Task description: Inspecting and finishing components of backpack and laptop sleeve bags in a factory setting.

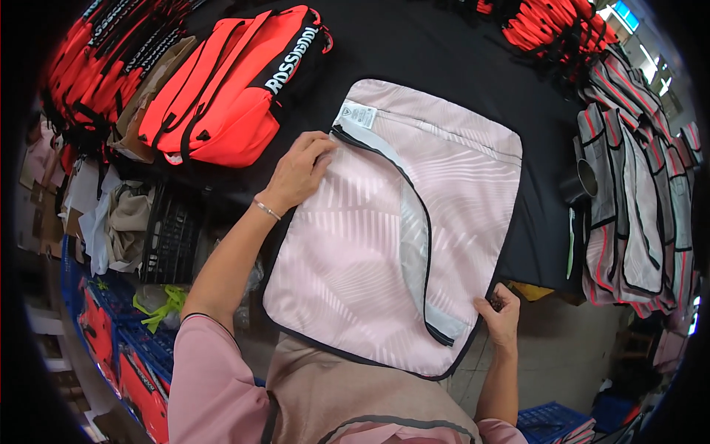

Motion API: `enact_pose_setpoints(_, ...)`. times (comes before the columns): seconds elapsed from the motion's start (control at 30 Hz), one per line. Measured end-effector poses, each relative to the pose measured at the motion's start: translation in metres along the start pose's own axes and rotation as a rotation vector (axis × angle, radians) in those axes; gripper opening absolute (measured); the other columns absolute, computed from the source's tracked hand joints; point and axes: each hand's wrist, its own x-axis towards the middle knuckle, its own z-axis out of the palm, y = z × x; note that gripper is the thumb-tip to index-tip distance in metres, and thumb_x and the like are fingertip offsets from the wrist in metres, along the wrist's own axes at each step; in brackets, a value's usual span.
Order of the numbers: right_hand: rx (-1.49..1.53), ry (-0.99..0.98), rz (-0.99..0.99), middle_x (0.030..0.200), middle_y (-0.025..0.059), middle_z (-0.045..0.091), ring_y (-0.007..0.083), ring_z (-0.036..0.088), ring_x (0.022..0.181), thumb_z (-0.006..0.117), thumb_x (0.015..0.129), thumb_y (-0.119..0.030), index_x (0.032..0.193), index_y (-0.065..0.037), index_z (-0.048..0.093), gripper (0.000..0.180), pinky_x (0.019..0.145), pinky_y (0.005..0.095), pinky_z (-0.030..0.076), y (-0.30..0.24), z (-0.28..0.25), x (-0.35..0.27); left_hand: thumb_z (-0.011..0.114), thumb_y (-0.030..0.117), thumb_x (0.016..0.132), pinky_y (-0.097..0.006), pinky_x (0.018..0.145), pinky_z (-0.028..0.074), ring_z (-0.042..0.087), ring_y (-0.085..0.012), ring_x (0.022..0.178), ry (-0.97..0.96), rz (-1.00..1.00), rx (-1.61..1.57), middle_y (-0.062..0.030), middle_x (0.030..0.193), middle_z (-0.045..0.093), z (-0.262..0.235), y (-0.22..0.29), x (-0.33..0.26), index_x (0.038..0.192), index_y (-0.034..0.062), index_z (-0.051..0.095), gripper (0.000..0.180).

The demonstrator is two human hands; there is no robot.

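Observation:
A pale pink patterned fabric panel (pixel 333 244) with black-bound edges lies partly on the black-covered table, its near end hanging over the front edge. Across it curves an opening with a black zipper (pixel 423 200), showing grey lining inside. A small white label (pixel 358 115) is sewn near the zipper's far end. My left hand (pixel 302 169) has its fingers curled round the panel's left edge near that end. On the lower right edge, my right hand (pixel 500 314) pinches the panel between thumb and fingers.
A red-orange bag (pixel 222 96) lies at the far left, beside piled red bags (pixel 103 74). Grey striped pieces (pixel 629 200) are stacked at right, near a dark cup (pixel 580 180) and a toothbrush-like stick (pixel 570 244). A black crate (pixel 174 240) stands at left.

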Motion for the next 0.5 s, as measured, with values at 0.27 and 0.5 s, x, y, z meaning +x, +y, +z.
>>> enact_pose_setpoints(0.27,0.062,0.088,0.001,0.073,-0.0074,0.055,-0.0002,0.045,0.064,0.068,0.084,-0.001,0.092,0.000,0.064,0.010,0.058,0.0179,0.036,0.000,0.015,-0.013,0.064,0.013,0.090,-0.028,0.086,0.048,0.060,-0.0153,0.096,0.026,-0.659,-0.422,-0.0098,0.107,0.063,-0.039,0.022,-0.146,0.122,-0.0029,0.054,0.037)
enact_pose_setpoints(0.5,-0.105,0.230,-0.246,0.065,-0.0085,0.035,0.0025,0.031,0.060,0.066,0.084,-0.004,0.072,-0.003,0.048,0.022,0.053,0.0219,0.026,0.002,0.012,-0.004,0.067,0.025,0.089,-0.027,0.084,0.047,0.059,-0.0117,0.093,-0.047,-0.993,-0.915,-0.0059,0.105,0.065,-0.013,0.068,-0.223,0.115,-0.0053,0.060,0.041)
